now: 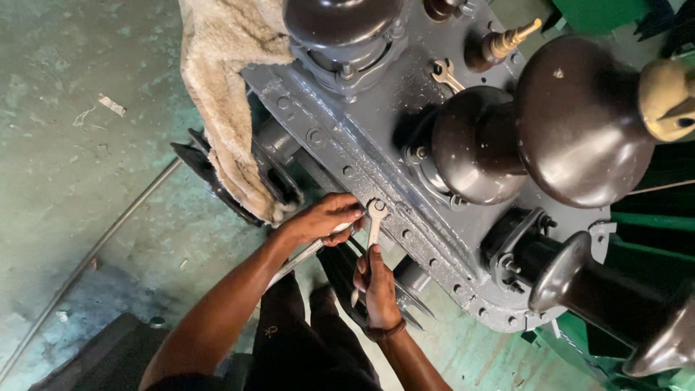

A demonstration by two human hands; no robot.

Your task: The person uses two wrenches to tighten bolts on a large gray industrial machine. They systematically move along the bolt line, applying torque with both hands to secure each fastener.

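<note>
Steel wrench (374,226) gripped in right hand (378,284), head on bolt at 12 o'clock from fingers; left hand (323,218) closed around second wrench (300,259).

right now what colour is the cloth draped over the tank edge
Beige-tan, dirty looking; the cloth shows best in the head view, hanging over the grey tank lid.
</note>
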